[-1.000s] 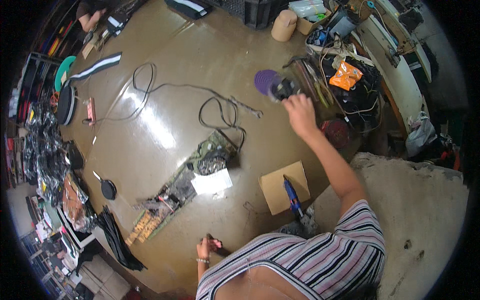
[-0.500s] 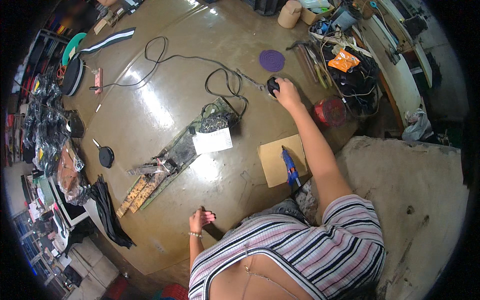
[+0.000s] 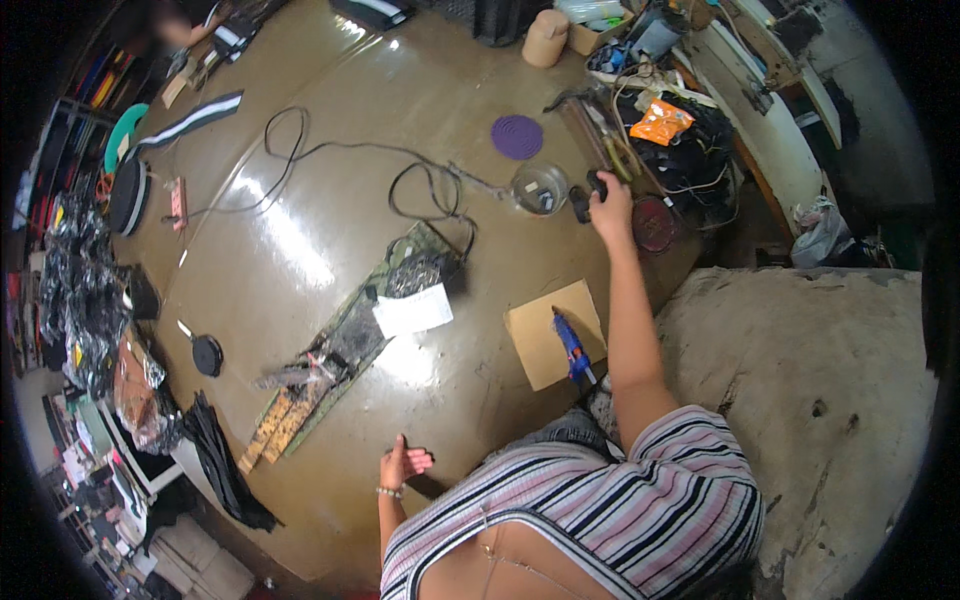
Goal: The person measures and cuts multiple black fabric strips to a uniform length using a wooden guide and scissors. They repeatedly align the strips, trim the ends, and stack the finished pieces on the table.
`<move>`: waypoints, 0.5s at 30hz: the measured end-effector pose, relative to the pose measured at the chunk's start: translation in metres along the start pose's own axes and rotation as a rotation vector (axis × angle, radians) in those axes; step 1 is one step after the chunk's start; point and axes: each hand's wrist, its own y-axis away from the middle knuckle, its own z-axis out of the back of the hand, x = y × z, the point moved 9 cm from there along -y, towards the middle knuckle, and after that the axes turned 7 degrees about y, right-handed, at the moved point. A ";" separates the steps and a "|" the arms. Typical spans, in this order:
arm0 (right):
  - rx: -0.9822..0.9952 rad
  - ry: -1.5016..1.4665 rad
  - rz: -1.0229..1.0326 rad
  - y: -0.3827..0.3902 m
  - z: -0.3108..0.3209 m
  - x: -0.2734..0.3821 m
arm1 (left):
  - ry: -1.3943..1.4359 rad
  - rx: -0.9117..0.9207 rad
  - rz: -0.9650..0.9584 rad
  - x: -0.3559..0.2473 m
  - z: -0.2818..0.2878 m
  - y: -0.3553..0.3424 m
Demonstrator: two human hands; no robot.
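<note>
My right hand [image 3: 612,212] reaches to the right side of the table, its fingers closed around a small black object [image 3: 580,203] with rounded parts. Its exact kind is hard to make out. Just left of that hand stands a round clear container [image 3: 540,188] with small pieces inside. A dark red round tin [image 3: 655,222] is close by on the right. Over the table's near edge is my left hand [image 3: 405,463], empty, fingers spread. Between the hands, a blue glue gun [image 3: 571,345] lies on a piece of cardboard [image 3: 525,335].
A long dirty board [image 3: 345,330] bears a white paper [image 3: 413,311]. A black cable [image 3: 350,147] runs across the table to a pink power strip [image 3: 178,203]. A purple coaster [image 3: 517,137], hand tools [image 3: 600,135] and a black tape roll [image 3: 206,355] lie around. Another person's arm [image 3: 205,28] shows far left.
My right hand has moved right with the black object, off the clear container, whose contents now show. The view has shifted slightly. My left hand stays near the table edge.
</note>
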 end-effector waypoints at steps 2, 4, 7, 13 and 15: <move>0.014 -0.055 -0.002 0.005 -0.011 0.004 | 0.024 0.004 0.005 -0.001 -0.001 0.000; 0.087 0.064 0.011 0.019 -0.025 0.013 | 0.040 -0.045 0.024 0.001 0.001 0.001; 0.034 0.191 0.070 0.034 -0.022 0.027 | 0.027 -0.065 0.023 0.002 0.003 0.001; 0.032 -0.536 -0.095 -0.023 -0.008 0.022 | 0.093 -0.048 0.033 0.011 0.007 -0.006; 0.005 -0.805 -0.157 -0.067 0.003 0.018 | 0.135 -0.076 0.086 0.019 0.010 -0.008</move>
